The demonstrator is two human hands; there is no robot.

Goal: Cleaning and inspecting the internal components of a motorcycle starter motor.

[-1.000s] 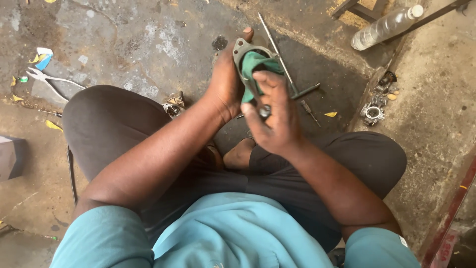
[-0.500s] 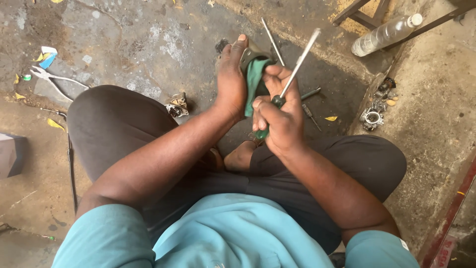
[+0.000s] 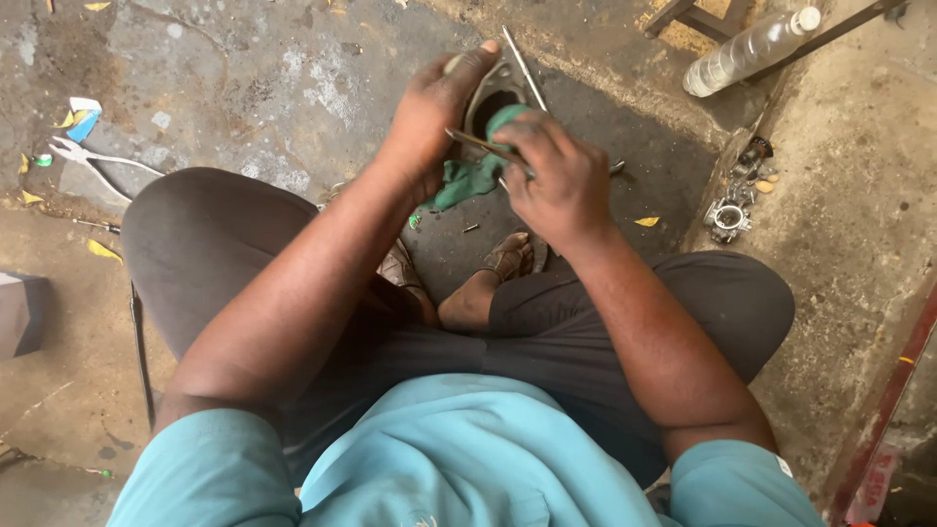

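The left hand (image 3: 429,112) gripped one metal part (image 3: 493,93) with a round opening, fingers closed around its left edge, and held it up above the floor (image 3: 244,88). The right hand (image 3: 561,181) was just right of the part and below it, fingers pressed together on one thin rod (image 3: 478,144) and on one green cloth (image 3: 468,176). The cloth was bunched into the opening and hung down under the part. The rod's long axis ran from the right hand up-left, across the front of the part. Both hands touched the part or the cloth; the left was the closer one. Well left of the part lay one pair of pliers (image 3: 93,161); well right of it, one clear bottle (image 3: 747,49).
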